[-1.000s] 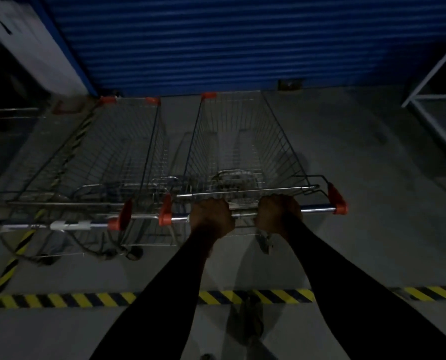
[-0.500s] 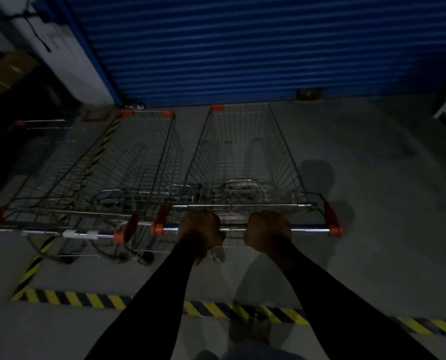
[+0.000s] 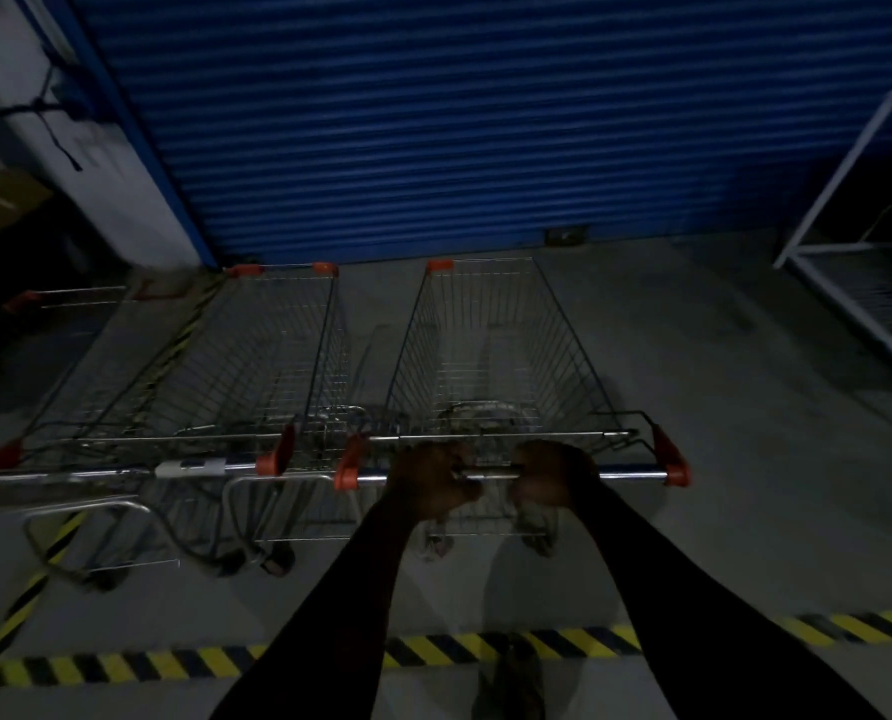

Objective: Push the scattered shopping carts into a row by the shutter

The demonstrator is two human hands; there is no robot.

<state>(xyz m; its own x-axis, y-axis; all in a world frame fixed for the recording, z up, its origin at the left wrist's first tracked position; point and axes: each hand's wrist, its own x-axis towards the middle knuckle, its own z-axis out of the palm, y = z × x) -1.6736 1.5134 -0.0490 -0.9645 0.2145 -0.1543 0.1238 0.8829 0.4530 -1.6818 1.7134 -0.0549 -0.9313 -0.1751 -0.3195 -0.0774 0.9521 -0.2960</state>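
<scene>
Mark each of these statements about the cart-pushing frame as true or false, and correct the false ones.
1. Both hands grip the handle bar of the right-hand cart. True: the left hand and the right hand are both curled round it.
2. The shutter is red. False: it is blue.
3. A second cart stands to the left of the held cart. True.
4. The held cart's basket is full of boxes. False: nothing shows inside it.
5. The striped floor tape lies between the carts and the shutter. False: the black and yellow strip runs on the near side, under the person's arms.
</scene>
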